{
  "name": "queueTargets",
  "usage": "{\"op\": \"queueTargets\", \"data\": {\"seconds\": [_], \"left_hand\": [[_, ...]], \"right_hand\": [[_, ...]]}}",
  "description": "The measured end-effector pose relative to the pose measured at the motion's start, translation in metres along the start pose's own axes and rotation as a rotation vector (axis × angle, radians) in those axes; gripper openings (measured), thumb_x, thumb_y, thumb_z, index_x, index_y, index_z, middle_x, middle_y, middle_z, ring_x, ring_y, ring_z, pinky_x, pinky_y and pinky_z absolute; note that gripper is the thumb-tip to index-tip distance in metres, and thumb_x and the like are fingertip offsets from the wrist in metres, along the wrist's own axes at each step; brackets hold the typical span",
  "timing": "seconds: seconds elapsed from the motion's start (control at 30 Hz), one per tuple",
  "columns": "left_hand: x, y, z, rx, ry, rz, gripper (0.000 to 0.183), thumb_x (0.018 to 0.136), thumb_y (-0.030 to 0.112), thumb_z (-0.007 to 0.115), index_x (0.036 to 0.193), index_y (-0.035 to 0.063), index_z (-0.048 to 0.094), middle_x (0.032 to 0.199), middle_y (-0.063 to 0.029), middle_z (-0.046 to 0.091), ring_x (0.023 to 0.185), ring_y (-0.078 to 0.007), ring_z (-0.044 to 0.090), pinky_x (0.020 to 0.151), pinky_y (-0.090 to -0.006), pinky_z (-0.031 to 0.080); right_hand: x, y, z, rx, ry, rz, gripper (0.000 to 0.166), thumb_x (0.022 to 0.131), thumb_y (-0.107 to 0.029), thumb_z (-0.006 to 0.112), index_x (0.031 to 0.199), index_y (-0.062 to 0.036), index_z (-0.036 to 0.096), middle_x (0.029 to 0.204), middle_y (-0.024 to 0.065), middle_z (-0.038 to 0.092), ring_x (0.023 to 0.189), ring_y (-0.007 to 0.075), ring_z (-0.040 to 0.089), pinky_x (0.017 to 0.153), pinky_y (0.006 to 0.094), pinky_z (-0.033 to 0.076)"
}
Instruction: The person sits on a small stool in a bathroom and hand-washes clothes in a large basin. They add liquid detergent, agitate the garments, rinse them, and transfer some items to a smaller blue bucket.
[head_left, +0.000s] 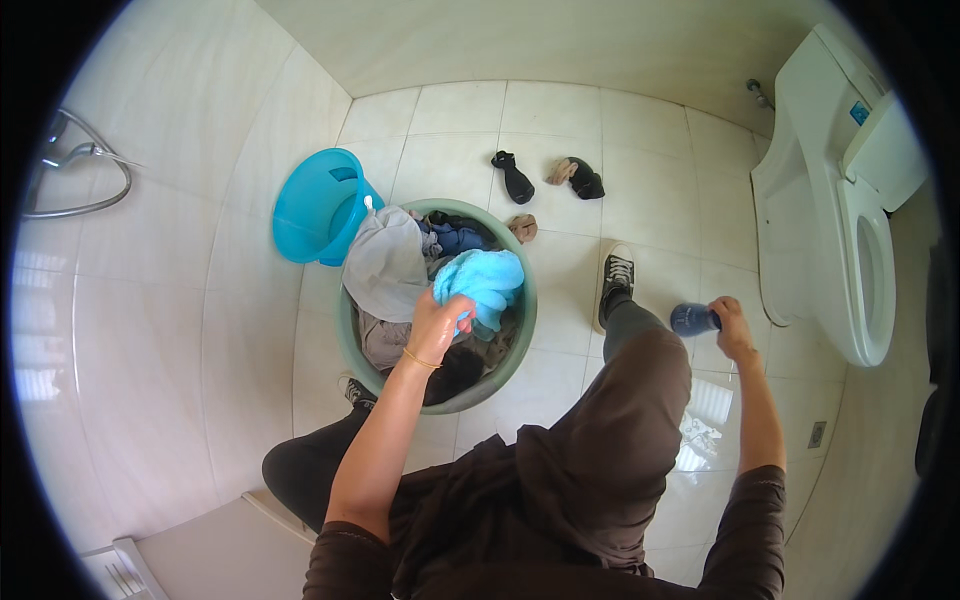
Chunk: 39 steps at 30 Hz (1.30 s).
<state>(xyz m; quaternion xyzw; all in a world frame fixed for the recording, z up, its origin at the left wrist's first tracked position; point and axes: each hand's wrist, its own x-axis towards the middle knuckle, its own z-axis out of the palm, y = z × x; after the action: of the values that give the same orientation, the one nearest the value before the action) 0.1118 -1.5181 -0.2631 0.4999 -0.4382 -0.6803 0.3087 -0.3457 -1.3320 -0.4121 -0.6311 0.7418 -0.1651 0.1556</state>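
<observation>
My left hand (444, 324) is closed on a bright blue fluffy cloth (484, 283), held above a round pale green tub (527, 315). Clothes fill the tub: a light grey garment (386, 262) hangs over its left rim, with dark blue, beige and black pieces around it. Off to the right, beyond my knee, my right hand (731, 326) grips the end of a dark blue bottle (691, 320), which lies roughly sideways over the tiled floor. Its cap end is hidden by my fingers.
A blue plastic bucket (319, 206) leans at the tub's upper left. Black socks (517, 182) and a black and beige bundle (581, 178) lie on the floor, a beige piece (523, 227) by the rim. A white toilet (825, 202) stands right; a shower hose (112, 202) hangs left.
</observation>
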Motion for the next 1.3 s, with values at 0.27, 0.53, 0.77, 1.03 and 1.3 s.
{"op": "queueTargets", "data": {"seconds": [0.27,0.53,0.77,1.03,1.3], "left_hand": [[0.038,-0.110,-0.079,0.611,0.152,-0.391,0.034,0.076,0.033,0.058,0.077,-0.0006,0.055,0.075,-0.0180,0.058,0.067,-0.0254,0.058,0.061,-0.0368,0.046],[0.021,-0.137,-0.075,1.259,0.306,0.054,0.046,0.079,0.029,0.050,0.116,0.0044,0.040,0.098,-0.0224,0.052,0.087,-0.0371,0.054,0.073,-0.0456,0.045],[0.058,-0.186,-0.062,1.416,0.212,0.142,0.041,0.080,0.021,0.050,0.118,0.0116,0.039,0.098,-0.0177,0.047,0.086,-0.0343,0.051,0.068,-0.0416,0.047],[0.114,-0.238,-0.088,1.675,0.071,0.092,0.039,0.076,0.015,0.052,0.112,0.0078,0.042,0.095,-0.0148,0.053,0.083,-0.0314,0.056,0.068,-0.0398,0.048],[0.071,-0.132,-0.095,0.627,0.294,0.068,0.038,0.074,0.012,0.052,0.110,0.0011,0.049,0.104,-0.0179,0.056,0.087,-0.0323,0.057,0.076,-0.0392,0.044]], "right_hand": [[0.012,-0.014,-0.017,0.050,0.195,0.246,0.075,0.053,0.019,0.041,0.123,-0.0086,0.041,0.124,0.0176,0.039,0.119,0.0329,0.033,0.098,0.0359,0.029],[0.106,-0.323,-0.079,0.447,-0.249,-0.187,0.046,0.074,-0.006,0.057,0.118,-0.0070,0.044,0.114,0.0119,0.050,0.106,0.0267,0.048,0.088,0.0334,0.039],[0.116,-0.331,0.187,-0.382,-0.516,-0.646,0.054,0.078,-0.020,0.049,0.130,-0.0168,0.033,0.138,0.0140,0.022,0.128,0.0357,0.016,0.097,0.0539,0.022],[0.142,-0.332,0.252,-0.314,-0.828,-0.427,0.061,0.072,-0.018,0.054,0.129,-0.0090,0.033,0.139,0.0125,0.021,0.126,0.0305,0.024,0.100,0.0458,0.022],[0.117,-0.375,0.197,1.189,-0.187,0.870,0.055,0.073,-0.039,0.060,0.119,-0.0121,0.045,0.124,0.0113,0.043,0.109,0.0274,0.045,0.086,0.0406,0.041]]}}
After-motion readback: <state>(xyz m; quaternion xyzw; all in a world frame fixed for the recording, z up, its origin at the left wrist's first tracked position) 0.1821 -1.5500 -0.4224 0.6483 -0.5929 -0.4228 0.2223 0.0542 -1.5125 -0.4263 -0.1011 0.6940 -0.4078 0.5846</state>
